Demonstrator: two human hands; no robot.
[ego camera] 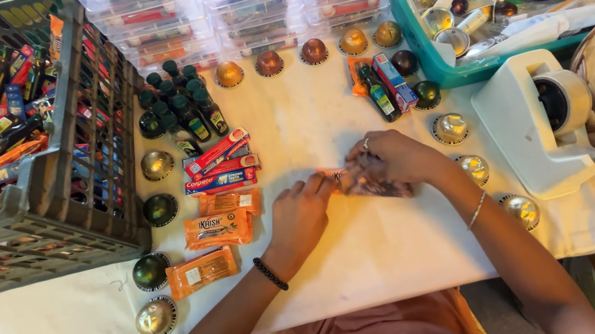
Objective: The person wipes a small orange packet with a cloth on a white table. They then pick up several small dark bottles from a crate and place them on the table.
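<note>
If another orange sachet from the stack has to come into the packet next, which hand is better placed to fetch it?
Probably the left hand: it lies closest to the orange sachets, with bare tablecloth between. The right hand sits farther off, gripping the small clear packet both hands hold.

Left hand (304,211): on a small clear packet (365,181).
Right hand (390,159): grip closed over the same packet.
Counter (377,251): orange sachets (217,230) just left.
</note>
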